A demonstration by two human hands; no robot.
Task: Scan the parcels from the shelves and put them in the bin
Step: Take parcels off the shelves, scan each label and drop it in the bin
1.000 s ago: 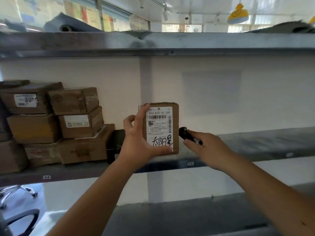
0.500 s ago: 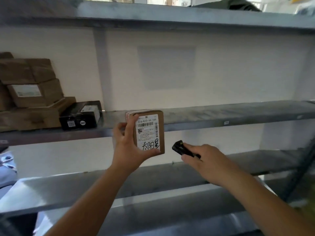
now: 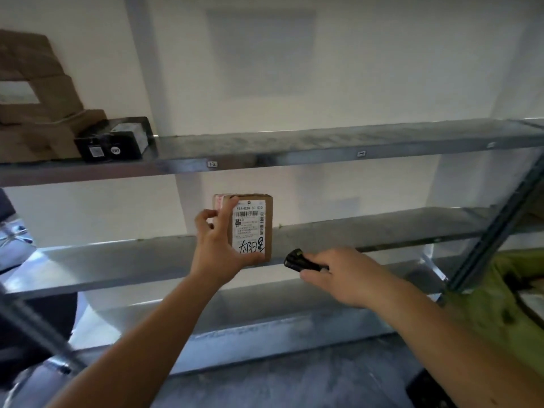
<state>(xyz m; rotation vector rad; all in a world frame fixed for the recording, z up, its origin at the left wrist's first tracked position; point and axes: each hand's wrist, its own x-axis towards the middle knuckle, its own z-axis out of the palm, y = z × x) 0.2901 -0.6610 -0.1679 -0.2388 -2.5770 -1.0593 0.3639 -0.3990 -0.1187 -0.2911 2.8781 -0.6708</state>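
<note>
left hand [image 3: 216, 254] grips parcel [image 3: 253, 228] upright | right hand [image 3: 347, 275] holds scanner [image 3: 297, 260] beside it

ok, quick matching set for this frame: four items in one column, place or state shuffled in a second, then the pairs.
Items:
1. small brown parcel
2. black scanner
3. black box
4. stacked cardboard boxes

Places or states:
A. lies on the upper shelf, just right of the cardboard stack
B. held by the right hand, pointing left
C. held upright by the left hand, label toward the camera
D. piled at the far left of the upper shelf

Pairs: 1-C, 2-B, 3-A, 4-D
</note>
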